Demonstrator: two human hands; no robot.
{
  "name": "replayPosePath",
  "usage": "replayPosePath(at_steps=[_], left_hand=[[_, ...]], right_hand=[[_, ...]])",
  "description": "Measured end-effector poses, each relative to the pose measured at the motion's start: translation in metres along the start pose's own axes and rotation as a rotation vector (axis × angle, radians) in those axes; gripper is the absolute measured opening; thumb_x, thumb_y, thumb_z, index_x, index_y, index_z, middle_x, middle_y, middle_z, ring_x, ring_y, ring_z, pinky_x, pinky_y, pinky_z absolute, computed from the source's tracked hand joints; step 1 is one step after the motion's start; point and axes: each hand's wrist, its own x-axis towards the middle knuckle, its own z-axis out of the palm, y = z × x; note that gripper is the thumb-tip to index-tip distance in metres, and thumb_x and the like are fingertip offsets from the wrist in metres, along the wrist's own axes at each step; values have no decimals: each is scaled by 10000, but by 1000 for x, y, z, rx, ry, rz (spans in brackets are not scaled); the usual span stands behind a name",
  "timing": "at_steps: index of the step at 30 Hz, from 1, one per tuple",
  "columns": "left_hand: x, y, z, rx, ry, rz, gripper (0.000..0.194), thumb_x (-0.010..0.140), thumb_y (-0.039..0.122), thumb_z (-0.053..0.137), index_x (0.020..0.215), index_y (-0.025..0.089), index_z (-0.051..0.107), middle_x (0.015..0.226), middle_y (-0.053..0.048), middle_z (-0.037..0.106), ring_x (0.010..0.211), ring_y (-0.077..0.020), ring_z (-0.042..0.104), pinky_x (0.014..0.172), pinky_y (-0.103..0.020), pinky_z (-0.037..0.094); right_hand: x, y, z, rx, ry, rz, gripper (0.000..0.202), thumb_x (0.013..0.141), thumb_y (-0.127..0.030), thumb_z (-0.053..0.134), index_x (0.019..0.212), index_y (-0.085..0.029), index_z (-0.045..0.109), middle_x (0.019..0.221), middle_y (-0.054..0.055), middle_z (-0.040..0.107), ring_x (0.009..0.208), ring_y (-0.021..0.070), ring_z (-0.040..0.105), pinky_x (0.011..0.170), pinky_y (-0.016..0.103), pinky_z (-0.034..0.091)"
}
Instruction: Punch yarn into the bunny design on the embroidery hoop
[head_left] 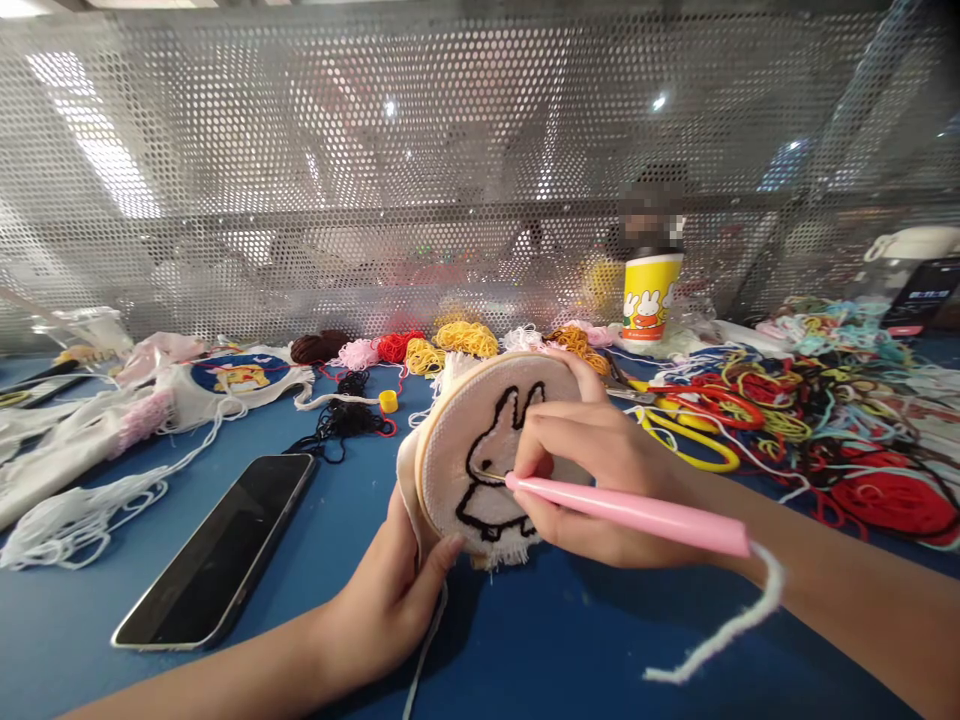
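Observation:
My left hand (382, 590) grips the lower left rim of a round embroidery hoop (424, 470), thumb in front and the other fingers mostly hidden behind. Pale cloth (450, 450) stretched in the hoop carries a rabbit outline (480, 490) in black yarn. In my right hand (600, 470) is a pink punch needle (637, 507), pinched near its front end. Its thin metal tip meets the cloth inside the rabbit's head; how deep it goes cannot be seen. White yarn (739, 625) trails from the back of the handle. Fingers show behind the hoop's upper right edge.
A phone (217, 555) lies left on the blue table (337, 530). Yarn bundles (465, 340) line the back, beside a yellow cup (651, 295). Yellow-handled scissors (690, 440) and tangled yarn (795, 400) lie right. Another embroidered cloth (240, 375) is at left. A perforated metal screen (450, 150) stands behind.

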Motion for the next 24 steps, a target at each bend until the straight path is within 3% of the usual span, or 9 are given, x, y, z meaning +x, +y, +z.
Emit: replayPosePath(at_steps=[12,19,24], left_hand=[[0,4,0,49,1,13,535,831,189,353,1293,234,87,1260,-99,350,1188,-232,294,1012,-389,215],[0,3,-1,73,-1,25,551,822,170,363,1293,239,86,1275,-98,339,1195,-241,287,1016,-385,206],[-3,1,-1,65,-36,58,579,811,134,367,1296,248,73,1297,-89,308,1242,-235,192,1034,-390,158]], right_hand=[[0,-2,-1,-30,-41,17,125,701,-173,483,577,-172,466,520,-66,536,509,77,498,963,465,40],[-5,9,10,-51,29,-35,261,743,-392,516,600,-174,512,508,-68,541,494,75,490,958,462,35],[-10,11,19,-202,38,-130,163,777,-336,496,700,-214,572,559,-73,591,586,92,517,950,470,-3]])
